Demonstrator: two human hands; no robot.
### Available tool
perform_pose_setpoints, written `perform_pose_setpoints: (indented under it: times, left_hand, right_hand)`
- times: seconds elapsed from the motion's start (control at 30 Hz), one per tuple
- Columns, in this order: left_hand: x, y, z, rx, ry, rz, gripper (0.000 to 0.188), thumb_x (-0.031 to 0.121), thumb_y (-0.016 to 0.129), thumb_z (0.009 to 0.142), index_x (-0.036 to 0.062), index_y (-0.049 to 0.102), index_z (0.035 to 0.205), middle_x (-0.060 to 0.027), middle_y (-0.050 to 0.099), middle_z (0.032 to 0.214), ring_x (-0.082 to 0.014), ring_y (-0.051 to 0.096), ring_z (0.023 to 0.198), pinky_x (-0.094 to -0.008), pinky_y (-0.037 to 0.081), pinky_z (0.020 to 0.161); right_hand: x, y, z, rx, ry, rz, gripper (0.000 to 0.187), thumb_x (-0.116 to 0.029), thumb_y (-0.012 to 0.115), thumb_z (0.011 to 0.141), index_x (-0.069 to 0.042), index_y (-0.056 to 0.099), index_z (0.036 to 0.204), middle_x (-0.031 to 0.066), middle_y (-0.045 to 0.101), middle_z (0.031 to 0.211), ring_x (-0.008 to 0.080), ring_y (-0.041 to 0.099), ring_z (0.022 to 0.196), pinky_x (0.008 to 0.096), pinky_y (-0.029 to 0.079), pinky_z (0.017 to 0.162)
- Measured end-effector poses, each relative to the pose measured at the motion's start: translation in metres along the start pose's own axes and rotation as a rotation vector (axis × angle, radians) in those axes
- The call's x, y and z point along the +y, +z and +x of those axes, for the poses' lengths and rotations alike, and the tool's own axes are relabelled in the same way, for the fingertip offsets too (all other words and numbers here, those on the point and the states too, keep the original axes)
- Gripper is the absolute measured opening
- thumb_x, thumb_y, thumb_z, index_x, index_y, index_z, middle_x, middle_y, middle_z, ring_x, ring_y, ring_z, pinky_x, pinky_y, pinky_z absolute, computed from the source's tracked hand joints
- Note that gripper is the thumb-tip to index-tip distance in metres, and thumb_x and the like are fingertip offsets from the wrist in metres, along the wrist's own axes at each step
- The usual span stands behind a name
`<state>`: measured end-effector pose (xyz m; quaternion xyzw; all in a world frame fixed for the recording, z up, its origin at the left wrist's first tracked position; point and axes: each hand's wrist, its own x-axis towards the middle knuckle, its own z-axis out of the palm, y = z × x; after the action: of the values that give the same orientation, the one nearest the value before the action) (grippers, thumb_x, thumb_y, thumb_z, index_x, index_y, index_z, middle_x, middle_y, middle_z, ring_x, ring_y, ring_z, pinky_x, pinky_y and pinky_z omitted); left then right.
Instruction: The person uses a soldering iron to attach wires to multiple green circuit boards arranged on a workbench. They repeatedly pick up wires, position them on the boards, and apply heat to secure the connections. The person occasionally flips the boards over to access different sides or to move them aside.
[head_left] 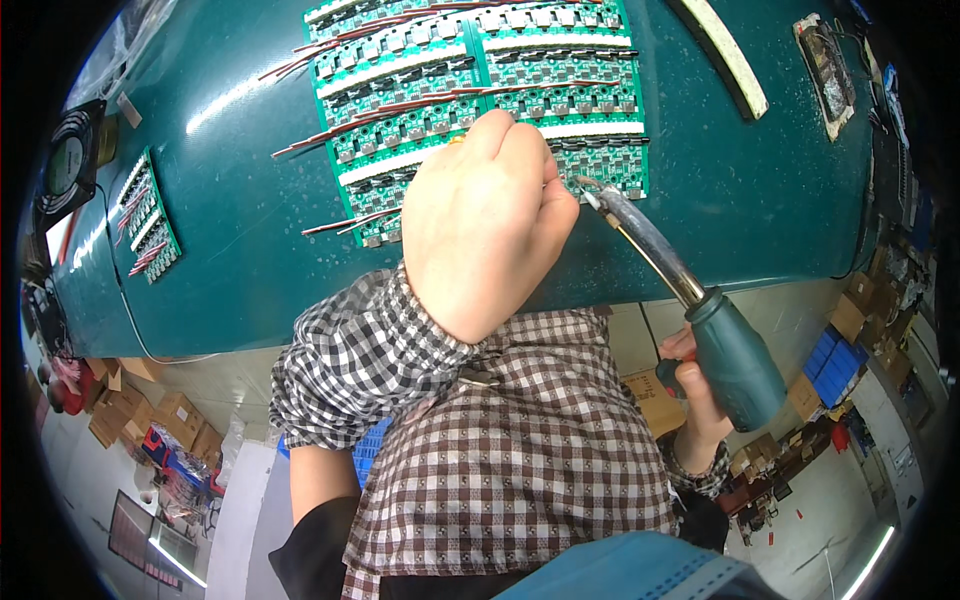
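Note:
My left hand (485,220) is closed with its back toward me, resting over the lower rows of a green panel of circuit boards (400,125). Its fingertips are tucked together at the right, and whatever they pinch is hidden. In my right hand (700,395) is a soldering iron (735,350) with a thick dark green handle. Its metal shaft slants up and left, and the tip is at the lower right of the panel, close to my left fingers. Thin red and black wires (350,223) emerge from under the left side of my left hand.
Another small wired board (148,220) lies at the left, near a black fan (70,165). A curved pale strip with a dark edge (725,50) lies at upper right, beside a scorched metal tray (825,75). The green table's front edge (700,285) runs before me.

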<state>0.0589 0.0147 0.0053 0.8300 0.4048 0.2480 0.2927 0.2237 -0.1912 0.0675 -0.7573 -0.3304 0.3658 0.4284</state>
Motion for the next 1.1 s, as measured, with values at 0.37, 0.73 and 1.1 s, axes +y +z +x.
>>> perform_pose_setpoints:
  times: [0.37, 0.73, 1.1]
  left_hand:
    - [0.001, -0.001, 0.001, -0.018, -0.014, 0.005, 0.016, 0.003, 0.072, 0.072, 0.0065, 0.058, 0.077, -0.0049, 0.054, 0.074, -0.0203, 0.055, 0.060, -0.0336, 0.045, 0.054]
    - [0.004, -0.017, -0.002, -0.131, -0.021, 0.053, 0.023, 0.007, 0.077, 0.074, 0.0068, 0.060, 0.090, -0.0071, 0.056, 0.084, -0.0232, 0.060, 0.071, -0.0346, 0.048, 0.060]
    - [0.004, -0.048, -0.005, -0.210, -0.003, 0.036, 0.039, 0.007, 0.082, 0.073, 0.0067, 0.062, 0.106, -0.0084, 0.060, 0.099, -0.0248, 0.061, 0.083, -0.0343, 0.049, 0.072]
  right_hand:
    - [-0.003, 0.006, 0.001, 0.062, 0.029, 0.217, 0.042, -0.017, 0.083, 0.080, 0.008, 0.063, 0.107, 0.0132, 0.068, 0.088, 0.0232, 0.068, 0.083, 0.0370, 0.058, 0.077]
    - [0.001, 0.006, 0.018, 0.160, 0.011, 0.316, 0.054, -0.036, 0.063, 0.094, 0.012, 0.054, 0.118, 0.0119, 0.059, 0.084, 0.0218, 0.063, 0.076, 0.0314, 0.058, 0.059]
    - [0.025, 0.005, 0.046, 0.034, 0.025, 0.898, 0.052, -0.044, 0.054, 0.100, 0.006, 0.051, 0.115, 0.0090, 0.057, 0.084, 0.0204, 0.062, 0.077, 0.0302, 0.059, 0.057]
